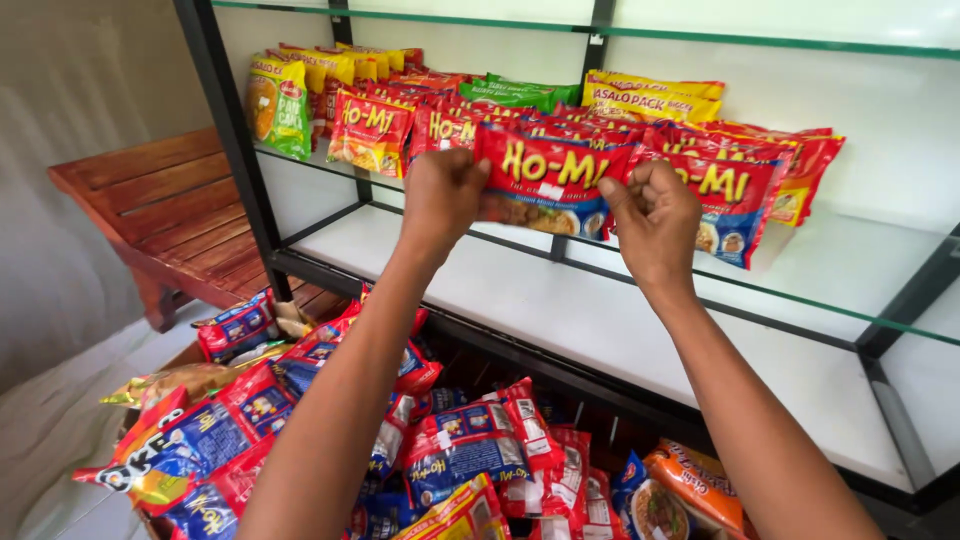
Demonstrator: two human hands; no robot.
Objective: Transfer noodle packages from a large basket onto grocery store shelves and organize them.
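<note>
Nearest, at 6 to 8 o'clock, a loose heap of packets (450, 450), glossy crinkled film in red, blue and orange, covers a low container whose walls are hidden. Above it, both forearms rise to the centre of view. The left hand (442, 195) and right hand (655, 222) each pinch one end of a flat rectangular red noodle packet (545, 178), held level at 12 o'clock over the glass shelf (850, 262). Behind it stand rows of red packets (720, 185), with yellow and green ones farther back. The black metal frame (235, 130) carries a white lower shelf. At 9 o'clock, a slatted wooden bench (165, 215) meets a pale wall.
</note>
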